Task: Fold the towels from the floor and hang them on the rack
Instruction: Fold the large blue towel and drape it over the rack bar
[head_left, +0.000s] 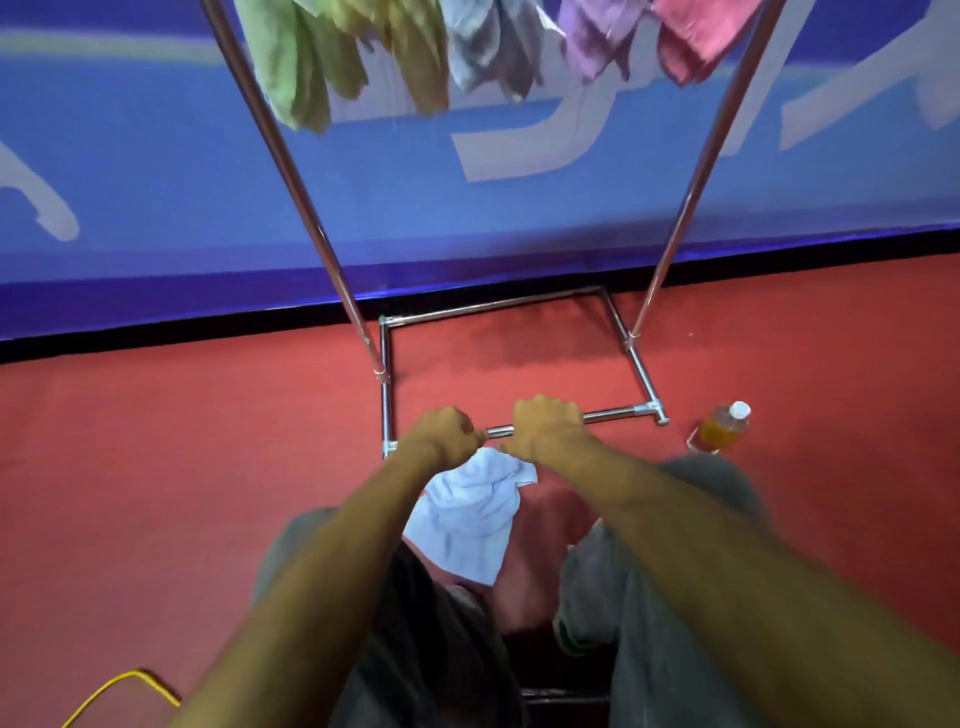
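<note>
A white towel (467, 514) hangs crumpled in front of my legs. My left hand (441, 431) and my right hand (545, 426) are held close together, fingers curled, each gripping the towel's upper edge. Behind them stands the metal rack (306, 208), its base frame (618, 415) on the red floor. Along the rack's top hang folded towels: green (283, 57), olive (415, 52), grey (483, 47), purple (592, 36) and pink (696, 36). The top rail itself is out of view.
A bottle of orange liquid (722, 428) stands on the red carpet (182, 467) just right of the rack's base. A yellow cable (119, 691) loops at the bottom left. A blue banner wall (156, 182) runs behind the rack.
</note>
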